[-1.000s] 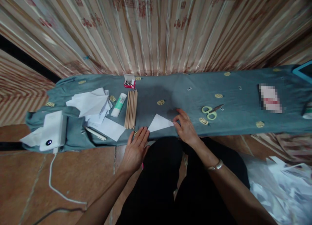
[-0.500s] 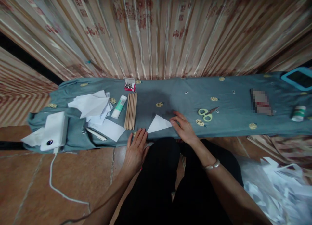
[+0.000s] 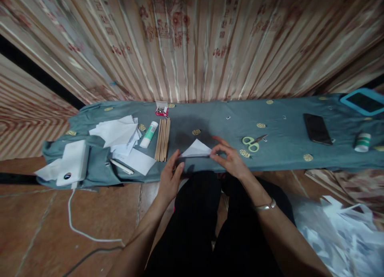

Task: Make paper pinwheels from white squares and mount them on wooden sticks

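A small white folded paper triangle (image 3: 196, 149) is between my two hands, its point facing away from me and its near edge slightly off the cloth. At its right corner, the thumb and index finger of my right hand (image 3: 230, 160) pinch the paper. The fingertips of my left hand (image 3: 170, 176) hold the left corner, with the thumb lower down. Left of the triangle lies a row of several wooden sticks (image 3: 162, 140). Green-handled scissors (image 3: 253, 142) rest on the cloth to the right of my right hand.
On the grey-green cloth (image 3: 216, 119) are a glue stick (image 3: 149, 134), white papers (image 3: 121, 133), a pen (image 3: 121, 166), a red box of small metal pieces (image 3: 162, 109), a white power bank (image 3: 73, 163) with cable, a phone (image 3: 317, 128) and a green-labelled container (image 3: 363, 142). A bag of paper scraps (image 3: 342, 233) is lower right.
The paper triangle has gone from lying flat to being raised at its near edge. My left hand has turned from lying flat to holding the corner; my right fingers now pinch the other corner.
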Demonstrator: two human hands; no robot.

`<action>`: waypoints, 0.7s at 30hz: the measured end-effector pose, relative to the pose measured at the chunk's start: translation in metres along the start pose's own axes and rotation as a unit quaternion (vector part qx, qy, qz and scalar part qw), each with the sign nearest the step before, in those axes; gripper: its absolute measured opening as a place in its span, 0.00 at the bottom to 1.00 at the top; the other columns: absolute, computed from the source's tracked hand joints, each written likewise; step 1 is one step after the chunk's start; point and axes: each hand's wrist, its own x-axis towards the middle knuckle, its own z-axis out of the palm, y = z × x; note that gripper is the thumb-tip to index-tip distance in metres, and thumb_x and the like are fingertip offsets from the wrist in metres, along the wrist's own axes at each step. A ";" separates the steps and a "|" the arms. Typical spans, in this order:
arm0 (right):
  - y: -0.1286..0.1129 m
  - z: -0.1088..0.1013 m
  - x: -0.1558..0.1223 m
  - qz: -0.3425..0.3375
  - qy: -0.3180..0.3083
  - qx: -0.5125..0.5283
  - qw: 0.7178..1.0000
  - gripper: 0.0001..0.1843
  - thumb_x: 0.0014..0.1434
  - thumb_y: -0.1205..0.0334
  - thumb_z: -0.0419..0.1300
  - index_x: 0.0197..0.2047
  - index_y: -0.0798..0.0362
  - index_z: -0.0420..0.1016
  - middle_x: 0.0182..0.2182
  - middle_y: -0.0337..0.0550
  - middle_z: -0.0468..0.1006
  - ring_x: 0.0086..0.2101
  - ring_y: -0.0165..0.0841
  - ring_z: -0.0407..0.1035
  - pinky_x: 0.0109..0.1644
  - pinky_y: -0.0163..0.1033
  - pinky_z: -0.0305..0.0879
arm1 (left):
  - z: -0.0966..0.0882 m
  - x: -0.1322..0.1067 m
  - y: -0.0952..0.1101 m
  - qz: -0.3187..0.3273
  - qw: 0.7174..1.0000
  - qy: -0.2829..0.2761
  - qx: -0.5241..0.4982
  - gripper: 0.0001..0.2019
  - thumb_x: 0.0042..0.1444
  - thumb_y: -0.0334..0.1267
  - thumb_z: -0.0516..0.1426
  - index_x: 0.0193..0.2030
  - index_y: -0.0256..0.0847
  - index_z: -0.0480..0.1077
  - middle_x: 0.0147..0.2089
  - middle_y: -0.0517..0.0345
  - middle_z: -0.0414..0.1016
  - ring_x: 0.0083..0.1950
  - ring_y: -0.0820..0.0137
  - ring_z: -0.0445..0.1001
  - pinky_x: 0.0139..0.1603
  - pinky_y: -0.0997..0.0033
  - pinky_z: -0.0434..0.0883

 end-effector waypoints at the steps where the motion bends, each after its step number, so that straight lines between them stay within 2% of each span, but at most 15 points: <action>1: -0.003 -0.003 -0.001 -0.006 -0.001 0.002 1.000 0.06 0.56 0.55 0.62 0.33 0.47 0.75 0.64 0.44 0.67 0.64 0.43 0.60 0.67 0.56 0.56 | 0.002 0.006 0.006 -0.043 0.997 -0.006 -0.061 0.30 0.61 0.56 0.53 0.62 0.37 0.67 0.62 0.42 0.72 0.61 0.56 0.72 0.59 0.55 0.72; 4: -0.009 -0.012 -0.004 -0.023 -0.003 0.000 1.000 0.06 0.57 0.55 0.62 0.33 0.47 0.75 0.65 0.45 0.66 0.66 0.43 0.58 0.67 0.55 0.55 | 0.008 0.019 0.021 -0.147 0.967 -0.043 -0.203 0.35 0.53 0.63 0.57 0.54 0.33 0.74 0.51 0.41 0.79 0.47 0.55 0.81 0.42 0.61 0.78; 6: -0.011 -0.016 -0.005 -0.030 0.002 -0.006 1.000 0.05 0.57 0.56 0.62 0.34 0.48 0.75 0.65 0.46 0.65 0.66 0.43 0.58 0.67 0.55 0.56 | 0.010 0.023 0.027 -0.170 0.956 -0.058 -0.233 0.34 0.48 0.63 0.61 0.49 0.33 0.77 0.44 0.43 0.82 0.41 0.58 0.82 0.37 0.66 0.77; 8: -0.011 -0.019 -0.007 -0.033 0.003 -0.010 0.999 0.05 0.58 0.56 0.63 0.34 0.48 0.76 0.65 0.46 0.65 0.66 0.43 0.58 0.67 0.54 0.56 | 0.011 0.023 0.030 -0.175 0.955 -0.068 -0.230 0.30 0.44 0.60 0.66 0.43 0.34 0.79 0.39 0.45 0.83 0.37 0.61 0.81 0.34 0.69 0.75; 11: -0.011 -0.022 -0.009 -0.035 0.001 -0.004 0.999 0.05 0.58 0.56 0.63 0.34 0.48 0.76 0.65 0.46 0.65 0.66 0.42 0.57 0.68 0.53 0.55 | 0.013 0.022 0.030 -0.204 0.945 -0.083 -0.243 0.25 0.41 0.57 0.68 0.36 0.35 0.79 0.36 0.47 0.83 0.32 0.66 0.80 0.30 0.72 0.73; 16: -0.014 -0.023 -0.012 -0.033 0.001 0.002 0.999 0.05 0.57 0.57 0.63 0.33 0.47 0.77 0.65 0.45 0.66 0.66 0.42 0.57 0.68 0.53 0.55 | 0.018 0.021 0.028 -0.250 0.917 -0.087 -0.299 0.23 0.38 0.54 0.70 0.32 0.35 0.77 0.32 0.50 0.82 0.29 0.71 0.78 0.28 0.76 0.71; 21: -0.010 -0.030 -0.013 -0.030 -0.021 0.001 0.999 0.05 0.55 0.57 0.64 0.35 0.48 0.78 0.66 0.46 0.65 0.65 0.43 0.58 0.67 0.52 0.56 | 0.022 0.022 0.025 -0.247 0.925 -0.077 -0.278 0.21 0.32 0.47 0.73 0.31 0.36 0.78 0.25 0.59 0.78 0.25 0.74 0.73 0.26 0.77 0.69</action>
